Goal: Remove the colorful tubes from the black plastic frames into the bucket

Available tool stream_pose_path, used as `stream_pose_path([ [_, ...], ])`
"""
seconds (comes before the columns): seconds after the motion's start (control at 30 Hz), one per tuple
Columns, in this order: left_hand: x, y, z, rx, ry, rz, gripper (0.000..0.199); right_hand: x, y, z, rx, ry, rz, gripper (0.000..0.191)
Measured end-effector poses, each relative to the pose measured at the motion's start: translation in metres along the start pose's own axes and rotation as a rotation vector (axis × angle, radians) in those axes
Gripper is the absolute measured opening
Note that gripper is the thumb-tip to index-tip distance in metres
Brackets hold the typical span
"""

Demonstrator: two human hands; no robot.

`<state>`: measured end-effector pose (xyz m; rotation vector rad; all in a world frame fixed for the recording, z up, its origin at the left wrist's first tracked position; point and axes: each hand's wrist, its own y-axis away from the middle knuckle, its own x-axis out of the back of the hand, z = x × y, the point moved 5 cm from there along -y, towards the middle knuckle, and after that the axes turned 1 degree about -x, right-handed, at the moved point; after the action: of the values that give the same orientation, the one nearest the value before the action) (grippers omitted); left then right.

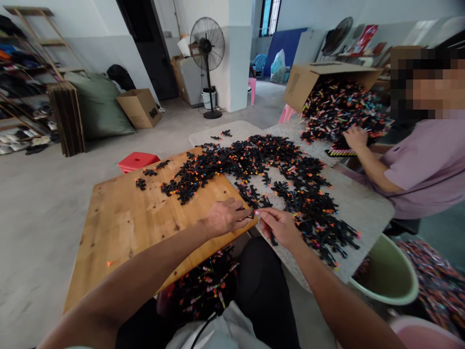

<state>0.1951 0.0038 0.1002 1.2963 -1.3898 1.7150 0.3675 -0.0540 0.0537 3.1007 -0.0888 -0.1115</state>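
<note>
My left hand (pixel 225 216) is over the right edge of the wooden board (pixel 123 228), its fingers bent toward my right hand. Thumb and index finger of my right hand (pixel 279 225) pinch a small black piece with a pink tip (pixel 257 212). The fingertips of both hands meet at this piece. What my left fingers hold is too small to make out. Beyond the hands, a heap of small black gun-shaped pieces (pixel 254 152) with orange, yellow and blue tips spreads over the board and the grey tabletop (pixel 358 198).
A person (pixel 428 160) sits at the right, one hand at a tipped cardboard box (pixel 300 87) spilling similar pieces. Below the board, a container holds more pieces (pixel 210 281). A green basin (pixel 394 271) stands at lower right, a red stool (pixel 138 161) behind the board.
</note>
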Motion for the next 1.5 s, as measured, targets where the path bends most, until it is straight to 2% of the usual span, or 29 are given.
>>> stream_pose_path([
  [0.17,-0.005,0.009,0.001,0.004,-0.023,-0.008,0.039,-0.007,0.01,-0.003,0.036,0.185,-0.018,0.036],
  [0.3,-0.007,0.014,-0.005,-0.013,-0.032,-0.017,0.037,-0.019,0.012,-0.001,-0.007,0.265,-0.098,0.031],
  [0.37,-0.004,0.015,-0.007,-0.004,-0.002,-0.002,0.036,-0.022,0.01,0.003,-0.04,0.185,-0.082,0.031],
  [0.43,0.001,0.014,-0.009,0.042,0.051,0.053,0.035,-0.021,0.007,0.007,-0.058,0.013,-0.003,0.032],
  [0.5,0.009,0.013,-0.007,0.089,0.14,0.131,0.034,-0.022,0.005,0.009,-0.076,-0.167,0.052,0.032],
  [0.57,0.014,0.013,-0.001,0.118,0.272,0.176,0.032,-0.027,0.005,0.008,-0.098,-0.278,0.049,0.032],
  [0.73,0.016,0.021,0.009,0.23,0.562,0.116,0.037,-0.044,0.012,-0.006,-0.085,-0.352,0.011,0.033],
  [0.87,0.022,0.024,0.011,0.264,0.668,0.177,0.051,-0.051,0.016,-0.014,-0.057,-0.378,0.023,0.031],
  [0.93,0.024,0.023,0.011,0.271,0.686,0.212,0.049,-0.049,0.016,-0.018,-0.033,-0.388,0.039,0.029],
  [1.17,0.028,0.023,0.012,0.25,0.678,0.237,0.035,-0.042,0.014,-0.022,0.003,-0.275,-0.006,0.027],
  [1.33,0.029,0.025,0.01,0.214,0.687,0.181,0.033,-0.04,0.015,-0.02,0.039,-0.167,-0.032,0.028],
  [1.5,0.027,0.024,0.01,0.245,0.666,0.097,0.034,-0.036,0.017,-0.025,0.086,-0.021,-0.039,0.028],
])
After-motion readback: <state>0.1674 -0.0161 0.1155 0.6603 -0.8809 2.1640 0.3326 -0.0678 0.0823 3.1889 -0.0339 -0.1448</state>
